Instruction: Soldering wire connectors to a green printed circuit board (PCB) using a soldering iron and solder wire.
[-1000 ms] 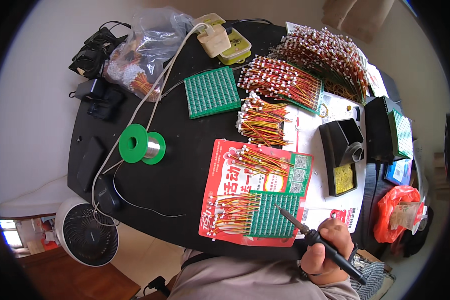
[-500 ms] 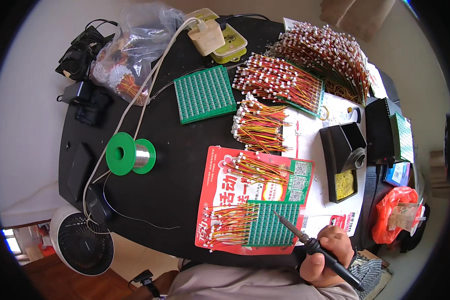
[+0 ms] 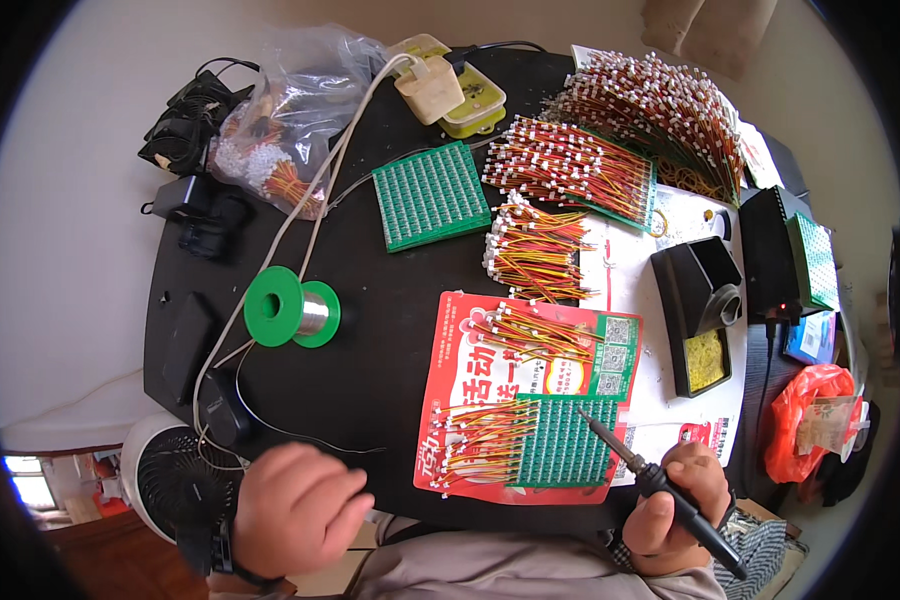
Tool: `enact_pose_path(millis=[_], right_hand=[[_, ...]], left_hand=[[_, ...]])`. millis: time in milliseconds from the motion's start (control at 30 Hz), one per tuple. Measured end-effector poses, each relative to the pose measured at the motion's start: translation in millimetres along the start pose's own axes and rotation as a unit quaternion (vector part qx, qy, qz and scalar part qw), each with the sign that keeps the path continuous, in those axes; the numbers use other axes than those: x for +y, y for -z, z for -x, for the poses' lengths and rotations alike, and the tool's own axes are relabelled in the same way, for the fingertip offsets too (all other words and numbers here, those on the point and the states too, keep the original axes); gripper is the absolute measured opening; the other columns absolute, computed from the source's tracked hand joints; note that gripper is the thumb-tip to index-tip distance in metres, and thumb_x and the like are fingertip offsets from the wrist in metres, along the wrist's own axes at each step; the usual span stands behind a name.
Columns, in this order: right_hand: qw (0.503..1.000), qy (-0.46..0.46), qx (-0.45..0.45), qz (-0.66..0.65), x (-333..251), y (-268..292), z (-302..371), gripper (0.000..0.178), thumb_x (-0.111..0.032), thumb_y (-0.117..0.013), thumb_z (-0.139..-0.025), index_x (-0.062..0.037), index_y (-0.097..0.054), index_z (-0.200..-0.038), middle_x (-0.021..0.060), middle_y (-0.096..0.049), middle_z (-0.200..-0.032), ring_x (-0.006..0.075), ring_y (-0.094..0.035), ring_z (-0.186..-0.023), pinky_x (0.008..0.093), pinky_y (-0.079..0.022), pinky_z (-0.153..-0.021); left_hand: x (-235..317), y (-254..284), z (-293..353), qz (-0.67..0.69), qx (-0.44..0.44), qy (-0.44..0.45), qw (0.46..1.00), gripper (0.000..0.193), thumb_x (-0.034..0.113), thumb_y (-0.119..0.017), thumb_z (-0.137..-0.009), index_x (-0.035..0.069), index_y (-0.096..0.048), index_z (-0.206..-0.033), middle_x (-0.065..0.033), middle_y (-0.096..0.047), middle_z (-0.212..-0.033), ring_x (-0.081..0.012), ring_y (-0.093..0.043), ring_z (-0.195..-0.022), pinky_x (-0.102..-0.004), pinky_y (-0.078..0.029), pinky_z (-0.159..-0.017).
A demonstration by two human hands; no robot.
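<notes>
My right hand [image 3: 678, 510] grips a black soldering iron [image 3: 692, 528] by its handle. The iron's tip points up and left, over the right part of a green circuit board panel [image 3: 567, 462]. Red and yellow wires [image 3: 485, 440] with white connectors lie along the panel's left side, on a red printed sheet [image 3: 448, 340]. My left hand [image 3: 300, 510] is at the table's front edge, holding nothing visible, its fingers loosely bent and slightly apart. Just beyond it lies the loose end of solder wire [image 3: 320, 443] from a green spool [image 3: 275, 306].
A soldering iron stand [image 3: 695, 300] with a yellow sponge [image 3: 706, 360] is at the right. Bundles of wires [image 3: 535, 250], stacked green panels [image 3: 430, 198] and a plastic bag [image 3: 315, 75] sit farther back. White cables [image 3: 260, 268] cross the left side, near a fan [image 3: 175, 480].
My left hand has come up into view from the lower edge, toward the solder wire. The right hand still holds the soldering iron over the panel. The whole view has shifted slightly.
</notes>
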State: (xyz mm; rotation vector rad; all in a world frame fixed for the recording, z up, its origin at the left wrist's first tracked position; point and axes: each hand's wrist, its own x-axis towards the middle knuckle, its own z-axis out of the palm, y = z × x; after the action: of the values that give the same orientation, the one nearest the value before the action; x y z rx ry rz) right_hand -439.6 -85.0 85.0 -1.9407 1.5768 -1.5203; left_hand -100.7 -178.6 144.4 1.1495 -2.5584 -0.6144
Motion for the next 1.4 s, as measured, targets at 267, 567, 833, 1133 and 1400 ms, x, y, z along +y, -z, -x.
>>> enact_pose_path(millis=[267,567,833,1133,1400], right_hand=[[0.997,-0.013,0.079,0.02,0,-13,-6,0.023,-0.015,-0.064,-0.086,0.0036,-0.053,-0.095,0.0117,-0.05,-0.065,0.022,-0.049,-0.051,0.0337,-0.041,-0.049],[0.997,-0.023,0.069,0.006,1,-9,-6,0.025,-0.016,-0.065,-0.087,0.0023,-0.052,-0.097,0.011,-0.049,-0.065,0.022,-0.049,-0.051,0.0337,-0.04,-0.049],[0.996,-0.012,0.082,0.02,3,-4,-2,0.03,-0.024,-0.06,-0.095,0.0036,-0.053,-0.105,0.01,-0.05,-0.075,0.017,-0.046,-0.059,0.0315,-0.04,-0.056],[0.983,-0.014,0.182,0.024,-9,12,-12,0.033,-0.029,-0.061,-0.094,0.003,-0.051,-0.097,0.0098,-0.047,-0.076,0.0167,-0.045,-0.065,0.0288,-0.035,-0.058],[0.977,-0.031,0.2,0.062,7,-3,-4,0.032,-0.028,-0.059,-0.096,0.0022,-0.05,-0.1,0.0085,-0.047,-0.075,0.0159,-0.045,-0.065,0.0289,-0.035,-0.058]], left_hand=[[-1,45,-23,-0.087,0.108,0.01,0.99,0.021,0.002,-0.073,-0.065,0.001,-0.067,-0.085,-0.0119,-0.065,-0.08,-0.0317,-0.061,-0.071,-0.0402,-0.049,-0.065],[6,158,-44,-0.208,0.092,0.088,0.97,0.021,0.002,-0.073,-0.075,0.001,-0.067,-0.095,-0.0117,-0.064,-0.089,-0.0256,-0.06,-0.082,-0.034,-0.046,-0.076],[17,123,-95,-0.097,0.169,-0.002,0.981,0.012,0.005,-0.071,-0.078,0.0,-0.068,-0.089,-0.0113,-0.064,-0.084,-0.0243,-0.06,-0.074,-0.0354,-0.047,-0.07],[4,-39,-112,-0.061,0.09,-0.101,0.989,0.015,0.005,-0.075,-0.074,0.002,-0.067,-0.088,-0.0119,-0.066,-0.086,-0.0313,-0.063,-0.079,-0.0414,-0.05,-0.072],[-32,-79,-119,0.08,0.165,-0.033,0.983,0.019,-0.004,-0.072,-0.073,0.003,-0.07,-0.091,-0.0123,-0.066,-0.087,-0.0314,-0.065,-0.08,-0.0397,-0.051,-0.072]])
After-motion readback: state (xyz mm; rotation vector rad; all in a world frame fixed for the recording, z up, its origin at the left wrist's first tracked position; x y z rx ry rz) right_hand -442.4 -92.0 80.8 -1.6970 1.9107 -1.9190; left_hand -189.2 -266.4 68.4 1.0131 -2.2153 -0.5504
